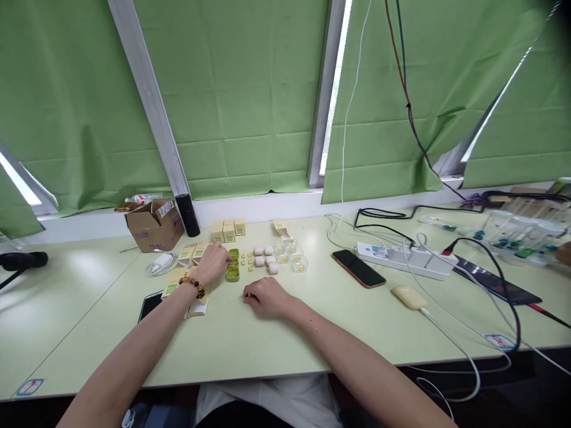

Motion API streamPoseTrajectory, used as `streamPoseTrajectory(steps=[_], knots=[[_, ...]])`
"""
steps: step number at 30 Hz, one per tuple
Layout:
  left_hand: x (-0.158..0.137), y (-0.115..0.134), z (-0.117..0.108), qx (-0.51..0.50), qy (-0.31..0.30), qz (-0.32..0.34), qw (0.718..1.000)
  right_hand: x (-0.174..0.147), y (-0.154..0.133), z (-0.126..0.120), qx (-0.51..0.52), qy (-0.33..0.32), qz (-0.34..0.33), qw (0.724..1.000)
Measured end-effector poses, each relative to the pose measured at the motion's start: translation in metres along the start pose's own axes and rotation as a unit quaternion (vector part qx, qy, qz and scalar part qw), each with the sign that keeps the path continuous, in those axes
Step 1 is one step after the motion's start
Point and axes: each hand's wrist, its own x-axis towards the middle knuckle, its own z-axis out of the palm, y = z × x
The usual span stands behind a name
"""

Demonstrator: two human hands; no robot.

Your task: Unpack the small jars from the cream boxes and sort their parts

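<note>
My left hand (214, 262), with a beaded bracelet on the wrist, reaches over flat cream packets (190, 254) toward small green trays (232, 264), fingertips touching or right beside them. My right hand (263, 296) rests on the pale table with fingers curled loosely and nothing visible in it. Just beyond it lie tiny yellow pieces (246, 260), pink earbud-like cases (264, 259) and clear plastic boxes (292, 257). Cream boxes with green labels (228, 230) stand in a row further back.
An open cardboard box (154, 227) and black cylinder (188, 215) stand at the back left. A phone (358, 268), power strip (408, 257) with cables, a cream charger (409, 297) and another phone (150, 304) lie around. Green blinds cover the windows.
</note>
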Motion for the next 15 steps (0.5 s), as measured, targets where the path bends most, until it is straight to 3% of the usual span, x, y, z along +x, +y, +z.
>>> streamPoseTrajectory(steps=[15], knots=[[0.013, -0.002, 0.019, 0.015, -0.013, -0.005, 1.0, 0.0, -0.001, -0.001, -0.017, -0.01, 0.002, 1.0]])
